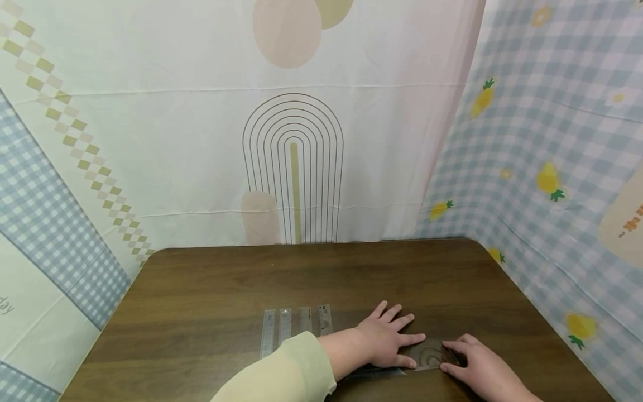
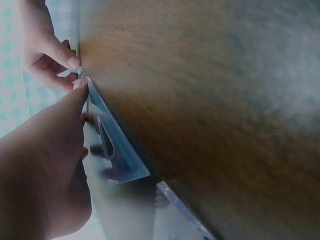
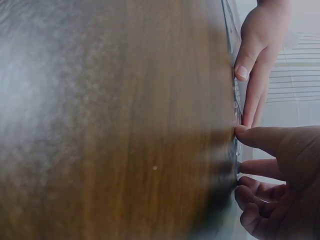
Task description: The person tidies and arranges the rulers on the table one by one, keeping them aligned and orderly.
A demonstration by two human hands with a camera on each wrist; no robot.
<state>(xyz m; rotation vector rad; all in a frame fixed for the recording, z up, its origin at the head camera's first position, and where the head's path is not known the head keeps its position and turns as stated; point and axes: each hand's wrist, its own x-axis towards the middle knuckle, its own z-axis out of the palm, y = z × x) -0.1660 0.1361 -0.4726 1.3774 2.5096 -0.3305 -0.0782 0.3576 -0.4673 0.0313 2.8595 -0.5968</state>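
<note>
A clear plastic protractor [image 1: 427,356] with curved cut-outs lies flat on the table between the two hands. My left hand [image 1: 384,339] is spread palm down, fingers straight, with thumb and fingertip at the protractor's left side. At its right end, my right hand [image 1: 474,360] grips the edge between thumb and bent fingers. Beneath the left forearm lies a clear set square [image 1: 387,372], mostly hidden in the head view. The left wrist view shows more of this set square [image 2: 122,150], with its cut-out middle.
Several clear rulers [image 1: 284,324] lie side by side left of the hands, their near ends partly behind the left sleeve [image 1: 291,368]. The brown wooden table [image 1: 201,290] meets a printed cloth [image 1: 176,156] at its far edge.
</note>
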